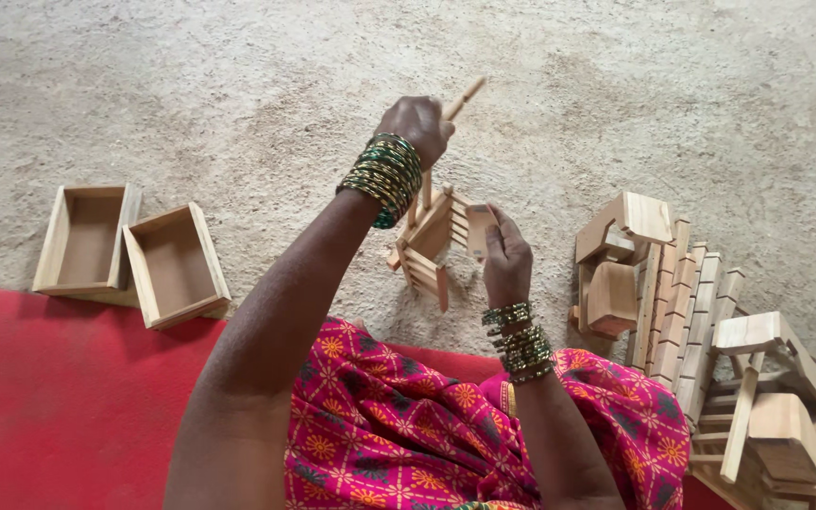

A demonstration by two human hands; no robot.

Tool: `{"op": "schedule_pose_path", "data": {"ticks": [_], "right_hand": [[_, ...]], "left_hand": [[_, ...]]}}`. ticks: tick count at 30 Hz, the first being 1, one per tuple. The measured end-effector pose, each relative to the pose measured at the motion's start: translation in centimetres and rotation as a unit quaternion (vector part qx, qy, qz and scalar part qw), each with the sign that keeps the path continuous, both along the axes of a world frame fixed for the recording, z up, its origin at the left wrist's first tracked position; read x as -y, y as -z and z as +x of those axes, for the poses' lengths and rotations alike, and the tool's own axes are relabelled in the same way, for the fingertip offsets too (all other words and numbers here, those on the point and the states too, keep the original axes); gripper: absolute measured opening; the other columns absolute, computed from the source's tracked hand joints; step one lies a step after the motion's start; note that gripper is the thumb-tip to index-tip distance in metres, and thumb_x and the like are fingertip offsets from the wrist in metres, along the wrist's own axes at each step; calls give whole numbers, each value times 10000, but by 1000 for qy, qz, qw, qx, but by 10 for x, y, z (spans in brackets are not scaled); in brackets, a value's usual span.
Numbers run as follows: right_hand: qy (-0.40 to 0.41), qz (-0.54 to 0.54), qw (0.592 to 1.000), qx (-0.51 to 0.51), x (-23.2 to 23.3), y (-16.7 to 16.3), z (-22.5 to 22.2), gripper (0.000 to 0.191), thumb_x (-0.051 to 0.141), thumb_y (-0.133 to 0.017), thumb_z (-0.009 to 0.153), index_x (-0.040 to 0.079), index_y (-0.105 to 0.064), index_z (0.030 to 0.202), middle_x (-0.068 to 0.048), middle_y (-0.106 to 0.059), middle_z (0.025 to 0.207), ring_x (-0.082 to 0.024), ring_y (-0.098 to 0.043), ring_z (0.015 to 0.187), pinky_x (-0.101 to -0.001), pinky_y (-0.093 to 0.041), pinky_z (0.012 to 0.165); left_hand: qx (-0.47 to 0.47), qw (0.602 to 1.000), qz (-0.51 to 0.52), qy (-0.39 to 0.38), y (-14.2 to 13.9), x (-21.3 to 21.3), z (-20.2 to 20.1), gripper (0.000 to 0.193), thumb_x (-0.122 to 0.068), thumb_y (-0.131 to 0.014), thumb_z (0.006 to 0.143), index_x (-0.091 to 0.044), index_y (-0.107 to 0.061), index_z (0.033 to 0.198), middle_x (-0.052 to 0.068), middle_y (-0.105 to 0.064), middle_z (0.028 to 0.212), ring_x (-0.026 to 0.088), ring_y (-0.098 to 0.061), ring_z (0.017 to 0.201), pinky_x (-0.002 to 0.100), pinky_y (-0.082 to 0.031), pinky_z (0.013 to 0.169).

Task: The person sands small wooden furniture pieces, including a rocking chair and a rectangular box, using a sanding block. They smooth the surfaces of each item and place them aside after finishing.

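While the left hand (417,127) is raised above everything with its fingers curled shut around a thin wooden stick (460,102), the right hand (505,255) sits lower and closer to the body, fingers pinched on the edge of a small slatted wooden frame (432,241) that's held up over the rough floor (238,85), roughly between the two hands. Only the head view to go on, so that's all I've got. The stick's long axis runs on a diagonal: free end pointing up and to the right, away from the person, lower end dropping down past the fist toward the frame, though I can't tell if the tip is actually seated in anything because the hand and bangles cover that part. The frame itself looks tilted, slats running across it, one corner dipping down-left. If it were me doing this bit, I'd keep the right hand really steady on the frame and line the stick up along its own axis before pushing, since going in crooked looks like a good way to snap a thin piece or split a slat. Off to the left, two open wooden boxes (125,250) sit side by side touching, half on the red mat (49,397), and a stack of finished wooden pieces (691,321) lies on the right.
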State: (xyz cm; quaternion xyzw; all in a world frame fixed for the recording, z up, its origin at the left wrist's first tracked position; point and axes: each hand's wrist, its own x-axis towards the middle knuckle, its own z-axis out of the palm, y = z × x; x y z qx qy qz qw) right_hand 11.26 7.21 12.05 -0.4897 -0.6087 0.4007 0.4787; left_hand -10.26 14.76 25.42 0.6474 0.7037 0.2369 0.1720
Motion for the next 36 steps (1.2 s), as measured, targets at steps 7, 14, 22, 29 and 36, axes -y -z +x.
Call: {"op": "schedule_pose_path", "data": {"ticks": [7, 14, 22, 29, 36], "right_hand": [[-90, -9, 995, -51, -31, -9, -26, 449, 66, -447, 1008, -19, -545, 1437, -157, -722, 1218, -78, -677, 878, -152, -567, 694], [-45, 28, 996, -66, -58, -41, -73, 412, 100, -476, 1067, 43, -584, 1460, -119, -774, 1081, -48, -517, 584, -160, -445, 447], [-18, 167, 976, 139, 8, 22, -101, 535, 50, -451, 1008, 45, -458, 1543, -245, -711, 1070, -259, -709, 803, -378, -579, 662], [-33, -42, 991, 126, 11, 19, -104, 619, 25, -458, 946, 90, -483, 1561, -233, -751, 982, -293, -662, 766, -374, -537, 673], [-107, 147, 983, -3, 5, -18, -104, 486, 145, -597, 1010, 13, -472, 1461, -205, -758, 1036, -256, -764, 903, -350, -596, 731]], "left_hand": [[4, 998, -51, -25, -1, -8, -6, 387, -364, -610, 982, -16, -720, 1110, 172, -735, 975, 228, -726, 813, 375, -610, 798], [80, 990, -88, -80, 3, 8, 11, 412, -422, -481, 1035, -69, -567, 1230, 70, -716, 840, 160, -663, 611, 331, -603, 514], [69, 984, -85, -143, 14, 25, 4, 453, -488, -425, 1042, -127, -548, 1285, 36, -723, 793, 178, -706, 636, 350, -584, 511], [73, 988, -5, -137, 19, 49, -9, 471, -456, -430, 1043, -82, -526, 1311, 87, -736, 780, 240, -715, 644, 416, -590, 569], [65, 989, 9, -131, 13, 52, 13, 444, -460, -418, 1041, -68, -560, 1196, 82, -715, 772, 230, -685, 621, 397, -573, 538]]}}
